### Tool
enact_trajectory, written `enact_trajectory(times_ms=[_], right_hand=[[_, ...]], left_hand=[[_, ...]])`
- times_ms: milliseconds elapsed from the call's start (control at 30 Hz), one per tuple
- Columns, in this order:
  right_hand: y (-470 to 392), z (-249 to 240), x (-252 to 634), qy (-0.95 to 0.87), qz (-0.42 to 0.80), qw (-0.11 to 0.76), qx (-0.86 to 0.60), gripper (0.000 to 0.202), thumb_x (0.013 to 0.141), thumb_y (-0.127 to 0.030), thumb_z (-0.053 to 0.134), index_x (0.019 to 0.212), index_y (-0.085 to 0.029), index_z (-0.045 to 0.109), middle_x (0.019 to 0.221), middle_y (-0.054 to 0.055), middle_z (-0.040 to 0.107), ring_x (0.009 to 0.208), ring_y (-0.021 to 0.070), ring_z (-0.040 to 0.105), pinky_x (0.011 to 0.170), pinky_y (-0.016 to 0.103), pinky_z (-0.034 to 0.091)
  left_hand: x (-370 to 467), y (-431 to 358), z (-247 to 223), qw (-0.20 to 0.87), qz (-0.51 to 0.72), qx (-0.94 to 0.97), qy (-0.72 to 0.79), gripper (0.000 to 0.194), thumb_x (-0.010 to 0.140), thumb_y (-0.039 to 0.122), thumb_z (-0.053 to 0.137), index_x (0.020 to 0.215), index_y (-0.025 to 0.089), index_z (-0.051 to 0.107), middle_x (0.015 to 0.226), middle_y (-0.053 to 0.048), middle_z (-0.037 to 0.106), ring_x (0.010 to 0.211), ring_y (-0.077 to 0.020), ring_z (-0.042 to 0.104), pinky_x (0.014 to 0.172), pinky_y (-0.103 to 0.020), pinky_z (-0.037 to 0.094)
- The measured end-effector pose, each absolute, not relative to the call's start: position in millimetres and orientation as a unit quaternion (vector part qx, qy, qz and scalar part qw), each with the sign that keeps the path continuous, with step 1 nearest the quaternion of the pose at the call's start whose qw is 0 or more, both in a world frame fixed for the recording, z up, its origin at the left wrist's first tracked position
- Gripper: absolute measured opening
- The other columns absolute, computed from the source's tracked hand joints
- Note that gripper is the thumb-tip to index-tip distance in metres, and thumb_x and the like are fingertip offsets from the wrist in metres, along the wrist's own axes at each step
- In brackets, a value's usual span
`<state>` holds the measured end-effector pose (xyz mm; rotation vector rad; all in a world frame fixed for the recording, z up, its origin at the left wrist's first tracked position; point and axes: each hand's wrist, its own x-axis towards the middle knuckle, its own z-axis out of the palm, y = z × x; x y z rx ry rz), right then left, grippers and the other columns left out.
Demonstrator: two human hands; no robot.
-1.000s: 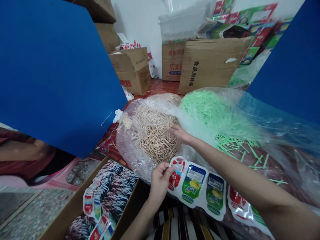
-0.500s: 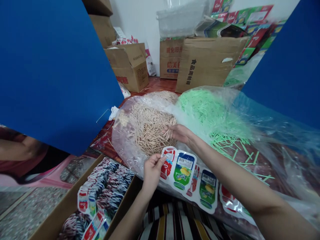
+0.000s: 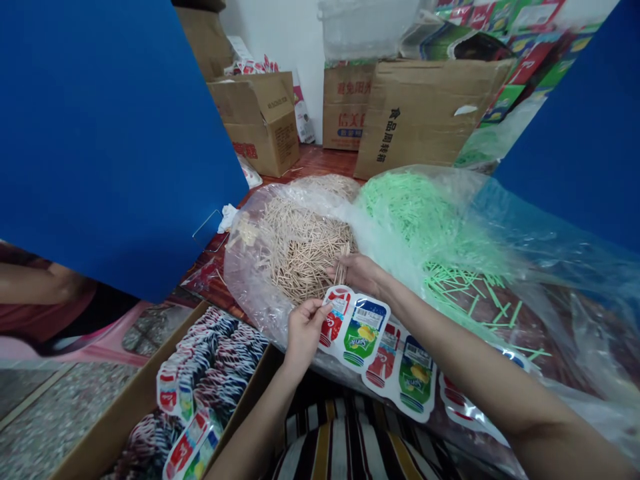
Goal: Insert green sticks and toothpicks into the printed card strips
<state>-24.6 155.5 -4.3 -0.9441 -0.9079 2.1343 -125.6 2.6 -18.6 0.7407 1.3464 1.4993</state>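
My left hand (image 3: 306,328) pinches the left edge of a double candy packet (image 3: 361,337), its halves printed red "Cola" and green "Sprite". Behind it, my right hand (image 3: 364,272) closes on a few thin tan sticks (image 3: 342,264) at the right edge of a heap of such sticks (image 3: 305,260). The heap lies in an open clear plastic bag (image 3: 245,273). A second double packet (image 3: 416,381) lies under and to the right of the held one. More packets are partly hidden by my right forearm.
Light green sticks (image 3: 400,200) spill from another plastic bag on the right. A cardboard box (image 3: 150,437) full of packets stands at lower left. Blue panels (image 3: 100,133) flank both sides. Cardboard boxes (image 3: 425,113) stand at the back. Another person's arm (image 3: 40,283) shows at far left.
My right hand has drawn slightly toward me, and the sticks in its fingers now stand more upright. My left hand keeps its hold on the packet. The view has shifted slightly.
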Motion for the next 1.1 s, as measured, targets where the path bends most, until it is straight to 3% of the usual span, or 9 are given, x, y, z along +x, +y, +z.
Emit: enact_trajectory(times_ms=[200, 400, 667, 867, 1100], right_hand=[[149.5, 4.1, -26.1, -0.346, 0.795, 0.375, -0.327, 0.012, 0.082, -0.010, 0.056, 0.082, -0.019, 0.049, 0.065, -0.002, 0.060, 0.059, 0.0141, 0.064, 0.066, 0.033, 0.058], [142.0, 34.7, -11.6, -0.417, 0.772, 0.451, -0.164, 0.018, 0.077, -0.022, 0.068, 0.087, -0.022, 0.052, 0.071, -0.005, 0.057, 0.065, 0.0106, 0.060, 0.073, 0.031, 0.056], [123.9, 39.1, -7.3, -0.473, 0.782, 0.381, -0.138, 0.023, 0.079, -0.030, 0.067, 0.091, -0.023, 0.049, 0.072, -0.005, 0.056, 0.071, 0.0134, 0.064, 0.067, 0.027, 0.052], [122.3, 34.7, -3.0, -0.517, 0.788, 0.290, -0.165, 0.024, 0.078, -0.037, 0.067, 0.089, -0.021, 0.053, 0.083, 0.001, 0.065, 0.085, 0.0186, 0.066, 0.072, 0.030, 0.051], [129.1, 29.9, -2.0, -0.557, 0.776, 0.224, -0.193, 0.024, 0.079, -0.036, 0.067, 0.094, -0.019, 0.059, 0.088, 0.002, 0.070, 0.073, 0.0151, 0.066, 0.068, 0.026, 0.051]], left_hand=[[-128.7, 1.5, -19.3, 0.474, 0.613, 0.306, 0.553, 0.022, 0.071, 0.035, 0.070, 0.070, 0.014, 0.066, 0.057, 0.001, 0.066, 0.048, -0.0104, 0.056, 0.050, -0.020, 0.045], [-131.0, 6.2, -22.2, 0.490, 0.621, 0.287, 0.541, 0.021, 0.069, 0.034, 0.072, 0.070, 0.014, 0.065, 0.058, 0.001, 0.066, 0.048, -0.0102, 0.056, 0.051, -0.020, 0.045], [-127.9, 13.5, -21.4, 0.515, 0.621, 0.272, 0.524, 0.021, 0.066, 0.032, 0.074, 0.069, 0.013, 0.066, 0.058, 0.000, 0.067, 0.051, -0.0108, 0.057, 0.052, -0.021, 0.046], [-126.2, 21.3, -23.5, 0.505, 0.638, 0.262, 0.520, 0.019, 0.064, 0.031, 0.075, 0.069, 0.014, 0.067, 0.062, -0.001, 0.069, 0.052, -0.0117, 0.059, 0.054, -0.023, 0.047], [-127.2, 30.5, -31.2, 0.483, 0.667, 0.265, 0.502, 0.019, 0.068, 0.029, 0.073, 0.076, 0.014, 0.066, 0.062, 0.000, 0.069, 0.051, -0.0115, 0.059, 0.052, -0.022, 0.046]])
